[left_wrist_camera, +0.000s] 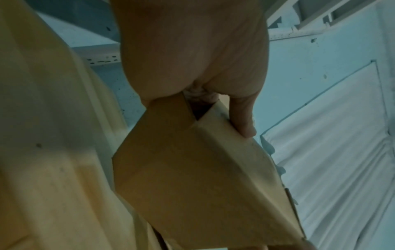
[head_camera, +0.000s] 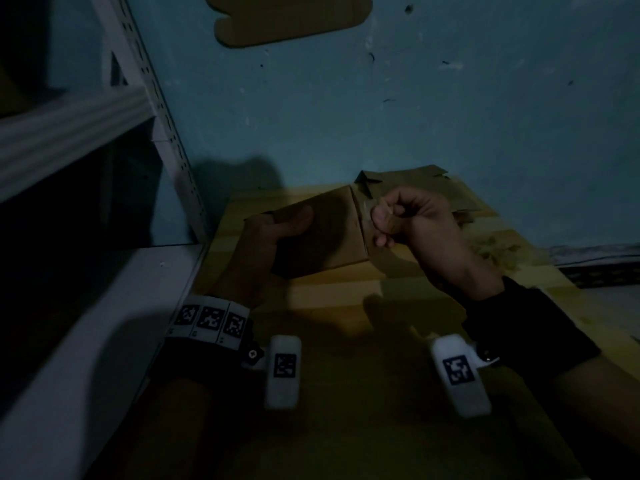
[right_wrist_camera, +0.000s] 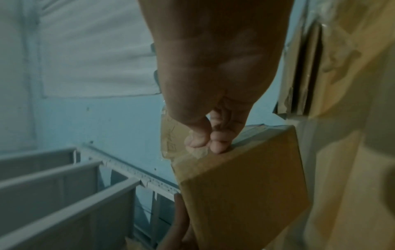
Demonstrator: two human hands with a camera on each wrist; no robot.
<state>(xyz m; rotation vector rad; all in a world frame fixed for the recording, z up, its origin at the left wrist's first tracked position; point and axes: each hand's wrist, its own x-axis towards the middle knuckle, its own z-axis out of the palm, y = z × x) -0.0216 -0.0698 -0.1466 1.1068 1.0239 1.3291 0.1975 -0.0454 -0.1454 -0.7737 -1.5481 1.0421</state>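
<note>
A small brown cardboard box (head_camera: 322,233) is held above a yellowish wooden table (head_camera: 346,306). My left hand (head_camera: 277,230) grips its left end, thumb on top and fingers underneath; the left wrist view shows the box (left_wrist_camera: 192,169) with a thumb along its edge. My right hand (head_camera: 405,216) pinches a strip of clear tape (head_camera: 369,206) at the box's right end. In the right wrist view the tape (right_wrist_camera: 171,135) sticks up from the box's (right_wrist_camera: 245,177) corner between the curled fingers (right_wrist_camera: 200,142).
A grey metal shelf rack (head_camera: 79,126) stands to the left against a blue wall. Flattened cardboard (head_camera: 415,181) lies at the back of the table, and another cardboard piece (head_camera: 287,19) sits high in the head view. A dark patterned edge (head_camera: 602,271) shows right.
</note>
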